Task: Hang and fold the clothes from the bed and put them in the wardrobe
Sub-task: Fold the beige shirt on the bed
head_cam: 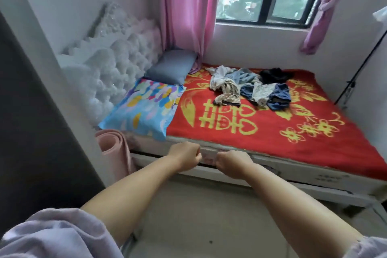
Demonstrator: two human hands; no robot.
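Bed (293, 159) cut off right; fingers curled under, hidden

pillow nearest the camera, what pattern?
Blue pillow with multicoloured petal-like blotches: yellow, pink, purple, white. Head view.

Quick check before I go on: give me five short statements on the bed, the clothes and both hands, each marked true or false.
1. The clothes lie in a crumpled pile on the red blanket. True.
2. The left hand grips a garment. False: its fingers are curled and it holds nothing.
3. The right hand is in front of the bed's near edge, away from the pile. True.
4. The patterned pillow lies on top of the clothes. False: it lies by the headboard, apart from them.
5. A grey pillow lies near the pink curtain. True.
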